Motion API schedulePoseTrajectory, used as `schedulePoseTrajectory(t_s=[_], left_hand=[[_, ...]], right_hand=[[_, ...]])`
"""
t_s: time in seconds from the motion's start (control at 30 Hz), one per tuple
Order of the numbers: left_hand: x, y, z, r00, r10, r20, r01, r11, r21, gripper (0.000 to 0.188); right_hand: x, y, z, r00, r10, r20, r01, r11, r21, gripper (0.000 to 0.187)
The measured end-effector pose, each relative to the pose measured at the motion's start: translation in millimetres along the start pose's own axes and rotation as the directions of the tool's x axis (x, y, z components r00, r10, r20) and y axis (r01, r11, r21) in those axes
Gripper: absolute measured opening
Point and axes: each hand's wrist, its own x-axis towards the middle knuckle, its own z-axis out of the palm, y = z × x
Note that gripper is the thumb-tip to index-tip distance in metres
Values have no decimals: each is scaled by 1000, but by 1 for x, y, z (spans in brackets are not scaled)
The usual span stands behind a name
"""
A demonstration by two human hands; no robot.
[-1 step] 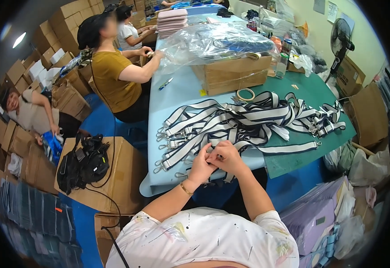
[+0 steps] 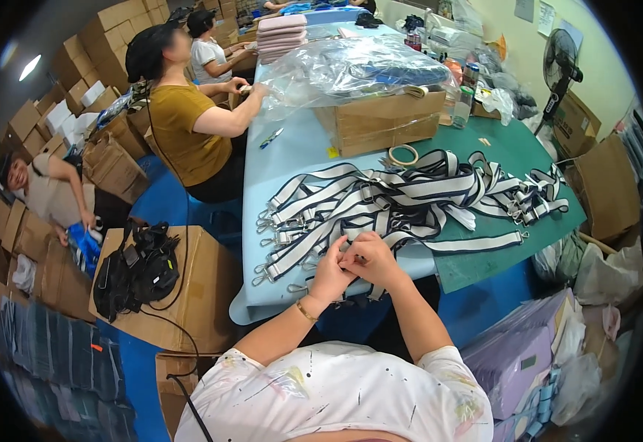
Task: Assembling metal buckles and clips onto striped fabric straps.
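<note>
My left hand (image 2: pixel 330 274) and my right hand (image 2: pixel 374 259) meet at the near edge of the table, fingertips pinched together. Whatever lies between the fingers is too small or hidden to make out. Just beyond them spreads a tangled heap of white straps with dark blue edges (image 2: pixel 402 193). Metal snap hooks (image 2: pixel 262 278) tip the strap ends on the left side. A single strap (image 2: pixel 476 243) stretches out to the right of my right hand, with a hook at its end. Some straps hang over the table edge beneath my hands.
A cardboard box (image 2: pixel 388 125) under clear plastic stands behind the straps, a tape roll (image 2: pixel 403 155) before it. Scissors (image 2: pixel 271 138) lie farther left. Black pouches with a cable (image 2: pixel 141 269) rest on a carton at my left. A co-worker in a mustard shirt (image 2: pixel 189 125) works at the table's left side.
</note>
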Motion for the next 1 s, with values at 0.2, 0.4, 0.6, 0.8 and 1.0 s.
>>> schedulePoseTrajectory(t_s=[0.2,0.4,0.6,0.8,1.0], left_hand=[[-2,-6,5,997,43,-59,-45,999,-29,69],[-6,3,6,994,32,-106,-36,999,-32,67],[1,-9,-2,991,123,47,-115,984,-138,68],[11,7,-38,961,5,278,-28,996,79,64],[15,21,-40,934,-92,344,30,983,183,45]], right_hand=[[-24,27,20,926,300,-230,-219,921,322,23],[-25,16,40,725,573,-383,-273,749,604,27],[-12,9,18,775,568,-278,-455,806,379,16],[-41,-7,-7,690,648,-321,-453,734,506,12],[-81,-24,7,626,694,-355,-487,704,518,11]])
